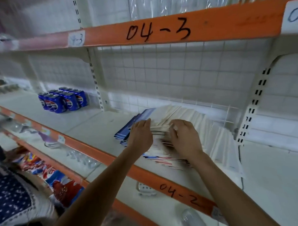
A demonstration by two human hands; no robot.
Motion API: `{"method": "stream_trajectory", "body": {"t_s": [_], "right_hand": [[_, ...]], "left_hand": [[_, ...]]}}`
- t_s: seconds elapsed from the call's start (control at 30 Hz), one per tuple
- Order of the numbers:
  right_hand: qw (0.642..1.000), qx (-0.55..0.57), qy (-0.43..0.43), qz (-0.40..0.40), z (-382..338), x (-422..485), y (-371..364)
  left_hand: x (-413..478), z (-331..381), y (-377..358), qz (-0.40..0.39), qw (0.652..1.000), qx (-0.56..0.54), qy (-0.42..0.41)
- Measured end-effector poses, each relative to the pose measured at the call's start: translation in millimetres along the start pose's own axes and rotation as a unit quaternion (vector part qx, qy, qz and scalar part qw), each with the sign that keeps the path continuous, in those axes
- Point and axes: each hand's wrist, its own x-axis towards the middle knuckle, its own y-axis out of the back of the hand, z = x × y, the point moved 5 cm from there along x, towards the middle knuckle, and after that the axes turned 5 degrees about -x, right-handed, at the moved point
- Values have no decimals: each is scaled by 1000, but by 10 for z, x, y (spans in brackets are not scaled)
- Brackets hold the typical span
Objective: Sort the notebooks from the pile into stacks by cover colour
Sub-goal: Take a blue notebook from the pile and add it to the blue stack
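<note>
**Both hands in the notebook pile on the middle shelf**

The pale shelf (93, 127) with an orange front edge carries the notebooks (160, 128), a loose, slumped pile fanned so that mostly thin page edges show. At nine o'clock of the pile lies a flatter blue stack (123, 134); at three o'clock white covers (220, 142) spread toward the upright. At six o'clock the lowest covers seem to carry red and blue bands, though blur smears them.

The left hand (140, 138) lies at the seam between the blue stack and the pile, fingertips on the edges. Its thumb is hidden, so I cannot tell whether it grips. The right hand (186, 139) has curled fingers (174, 126) dug into the edges, gripping a bunch of notebooks. Both hands cover the middle of the pile.

Blue drink cans (62, 99) stand well apart at ten o'clock.
</note>
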Motion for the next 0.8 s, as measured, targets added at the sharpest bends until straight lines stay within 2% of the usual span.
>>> {"method": "stream_trajectory", "body": {"t_s": [0.07,0.17,0.23,0.27,0.3,0.33,0.37,0.4,0.47,0.53,0.6,0.67,0.8], "right_hand": [[998,39,-19,34,6,4,50],[974,151,-160,53,26,-39,204],[915,296,-271,54,74,-66,270],[864,390,-315,44,92,-68,270],[812,467,-350,29,117,-67,257],[774,512,-372,24,132,-83,277],[763,518,-386,20,163,-106,300],[763,504,-405,25,206,-141,325],[769,468,-433,40,309,-255,370],[771,454,-445,36,349,-343,433],[783,435,-444,22,363,-381,500],[800,412,-435,22,401,-396,567],[812,402,-423,12,475,-402,655]], "left_hand": [[-9,-11,43,29,999,-17,-18],[-96,66,199,99,991,-73,-48],[-210,273,302,141,975,-62,-159],[-274,376,312,133,960,-70,-235],[-348,466,310,116,941,-111,-299],[-422,536,326,94,921,-173,-337],[-464,564,347,89,906,-211,-357],[-467,562,381,88,903,-244,-343],[-329,394,309,78,940,-234,-237],[-113,171,149,3,980,-168,-106],[16,12,24,-84,992,-88,-23],[45,-25,-22,-112,992,-47,-16],[55,-37,70,-44,992,-79,-86]]}}
